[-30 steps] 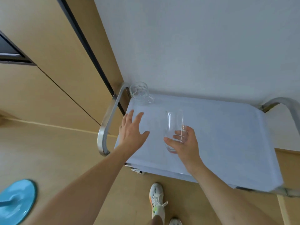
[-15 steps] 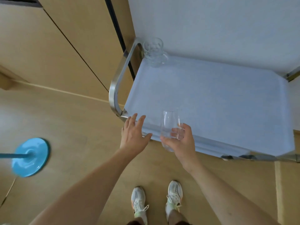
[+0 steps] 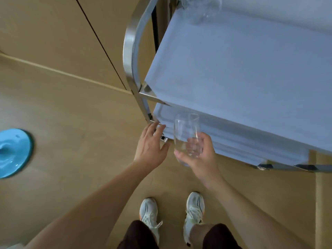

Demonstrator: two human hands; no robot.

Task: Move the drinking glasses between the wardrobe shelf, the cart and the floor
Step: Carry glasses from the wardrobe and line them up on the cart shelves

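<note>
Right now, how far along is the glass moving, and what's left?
Done: the tall clear drinking glass is off the cart's pale blue top shelf. In hand: the right hand grips it in the air by the cart's front edge; the left hand is open beside it. Left: set it down; the clear handled glass mug sits on the top shelf's far corner.

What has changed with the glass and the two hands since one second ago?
The right hand has carried the tall glass off the cart top, down past its front edge, towards the floor. The left hand followed beside it, open. The grip stayed the same, and the other glass stayed at the cart's far corner.
</note>
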